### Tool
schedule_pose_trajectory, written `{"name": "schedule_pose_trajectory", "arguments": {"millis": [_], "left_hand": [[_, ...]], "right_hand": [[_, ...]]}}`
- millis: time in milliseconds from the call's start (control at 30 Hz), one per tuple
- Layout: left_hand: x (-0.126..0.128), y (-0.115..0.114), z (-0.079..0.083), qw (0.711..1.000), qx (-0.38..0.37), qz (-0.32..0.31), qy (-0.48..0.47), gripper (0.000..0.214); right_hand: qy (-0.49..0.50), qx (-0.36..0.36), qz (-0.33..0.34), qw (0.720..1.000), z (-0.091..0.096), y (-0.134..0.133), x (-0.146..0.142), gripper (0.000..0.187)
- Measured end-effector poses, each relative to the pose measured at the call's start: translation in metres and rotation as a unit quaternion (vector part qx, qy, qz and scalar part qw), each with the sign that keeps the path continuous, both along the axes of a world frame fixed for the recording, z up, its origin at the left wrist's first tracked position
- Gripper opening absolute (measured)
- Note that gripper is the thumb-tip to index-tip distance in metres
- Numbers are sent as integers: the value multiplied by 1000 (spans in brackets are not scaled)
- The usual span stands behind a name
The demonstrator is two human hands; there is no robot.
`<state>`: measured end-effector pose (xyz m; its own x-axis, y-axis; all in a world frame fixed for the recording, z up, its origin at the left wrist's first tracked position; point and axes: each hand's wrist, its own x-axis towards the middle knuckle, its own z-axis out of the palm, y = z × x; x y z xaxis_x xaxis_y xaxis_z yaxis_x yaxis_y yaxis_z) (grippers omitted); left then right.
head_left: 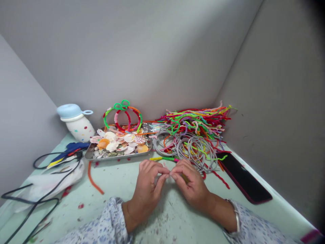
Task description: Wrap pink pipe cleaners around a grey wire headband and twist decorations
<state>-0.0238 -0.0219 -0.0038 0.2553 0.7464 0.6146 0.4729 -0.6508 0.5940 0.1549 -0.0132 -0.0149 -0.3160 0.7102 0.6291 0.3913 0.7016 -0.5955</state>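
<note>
My left hand (pixel 150 179) and my right hand (pixel 190 181) meet above the table, thumbs and forefingers pinched tip to tip. What lies between the fingertips is too small to make out. Just behind the fingers runs a strip wrapped in yellow, green and pink pipe cleaner (pixel 166 158); whether either hand holds it is hidden. Beyond my right hand lie coiled grey wire rings (pixel 194 152) with loose pipe cleaners among them. A metal tray (pixel 119 157) of seashells (pixel 111 137) stands past my left hand, with fuzzy pipe-cleaner hoops (pixel 123 117) resting on it.
A heap of coloured pipe cleaners (pixel 198 120) lies by the back wall. A phone (pixel 245 178) is at the right. At the left are a white bottle with a blue lid (pixel 80 127), blue-handled pliers (pixel 73 147), a plastic bag (pixel 54 179), black cables (pixel 38 202) and an orange pipe cleaner (pixel 93 181).
</note>
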Motion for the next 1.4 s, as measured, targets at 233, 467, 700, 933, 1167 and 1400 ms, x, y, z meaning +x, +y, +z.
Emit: {"name": "schedule_pose_trajectory", "arguments": {"millis": [233,467,700,933,1167,1400], "left_hand": [[1,-1,-1,1000,9,10,4,9],[1,-2,-1,999,25,22,11,7],[2,-4,2,999,1,26,26,7],[3,-4,1,999,-26,16,27,9],[2,-4,0,999,-24,18,17,6],[3,-5,4,998,-52,10,21,10]], "right_hand": [[-3,3,-7,1000,1,0,-1,8],[-1,6,-6,1000,2,-1,-1,9],[-10,7,-9,1000,0,0,-1,10],[-12,6,-3,1000,0,-1,1,9],[-6,6,-3,1000,1,-1,1,9],[-20,10,-9,1000,2,-1,0,11]]}}
